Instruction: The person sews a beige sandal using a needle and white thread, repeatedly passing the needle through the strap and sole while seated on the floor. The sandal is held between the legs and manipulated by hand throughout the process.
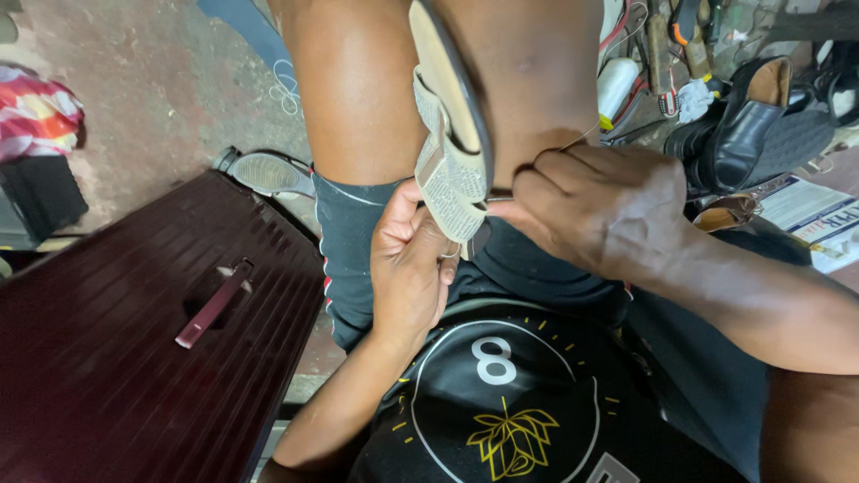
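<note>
Left hand: our left hand (pixel 410 268) sits nearest us, fingers closed around the heel end of the sandal (pixel 452 156) from below; we judge it should brace firmly so the sole does not twist.
Right hand: our right hand (pixel 595 206) is pinched shut on what looks like a thin tool or needle at the sandal's edge; the tip is hidden, so we cannot tell exactly what it grips.
Sandal: it stands on edge between our knees, pale strap side facing left, sole facing right.
Thread: a fine thread (pixel 583 134) runs up from the right hand; we would pull it straight and evenly.
Case: a dark red ribbed case (pixel 107 358) lies to our left.
Beyond: black shoes (pixel 747 125) and tools lie on the floor, well apart.
</note>
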A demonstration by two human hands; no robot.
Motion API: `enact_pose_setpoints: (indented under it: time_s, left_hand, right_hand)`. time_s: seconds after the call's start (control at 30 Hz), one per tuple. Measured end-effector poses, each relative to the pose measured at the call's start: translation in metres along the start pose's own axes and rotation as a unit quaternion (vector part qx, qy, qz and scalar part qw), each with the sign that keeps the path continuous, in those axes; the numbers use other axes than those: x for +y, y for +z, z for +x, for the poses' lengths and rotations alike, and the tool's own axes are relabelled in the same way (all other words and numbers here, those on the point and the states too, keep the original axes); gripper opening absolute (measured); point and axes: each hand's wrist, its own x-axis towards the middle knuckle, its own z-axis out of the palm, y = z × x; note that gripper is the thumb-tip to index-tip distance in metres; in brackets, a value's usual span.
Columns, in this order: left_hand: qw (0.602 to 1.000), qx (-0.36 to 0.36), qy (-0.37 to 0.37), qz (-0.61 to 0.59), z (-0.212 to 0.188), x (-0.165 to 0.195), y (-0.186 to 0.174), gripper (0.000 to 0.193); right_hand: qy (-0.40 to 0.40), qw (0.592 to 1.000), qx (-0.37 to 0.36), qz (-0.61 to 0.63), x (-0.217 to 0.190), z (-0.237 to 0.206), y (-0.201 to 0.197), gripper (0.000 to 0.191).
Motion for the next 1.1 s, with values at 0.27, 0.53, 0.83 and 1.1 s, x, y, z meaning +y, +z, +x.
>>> enact_pose_setpoints:
  time_s: [0.27,0.53,0.83,1.1]
  left_hand:
    - [0.801,0.058,0.308,0.510,-0.021,0.040,0.032,0.075]
    - [0.805,-0.055,0.267,0.526,-0.008,0.054,-0.007,0.052]
    - [0.962,-0.043,0.093,0.253,-0.011,0.045,-0.020,0.017]
    - [0.976,-0.069,0.041,0.205,-0.010,0.053,-0.025,0.013]
  right_hand:
    - [-0.015,0.999,-0.037,-0.003,-0.004,0.005,-0.010,0.036]
    - [-0.055,0.986,-0.068,0.139,-0.016,0.033,-0.039,0.015]
    - [-0.078,0.988,-0.112,0.072,-0.023,0.037,-0.039,0.007]
    - [-0.080,0.987,-0.127,0.050,-0.029,0.036,-0.050,0.009]
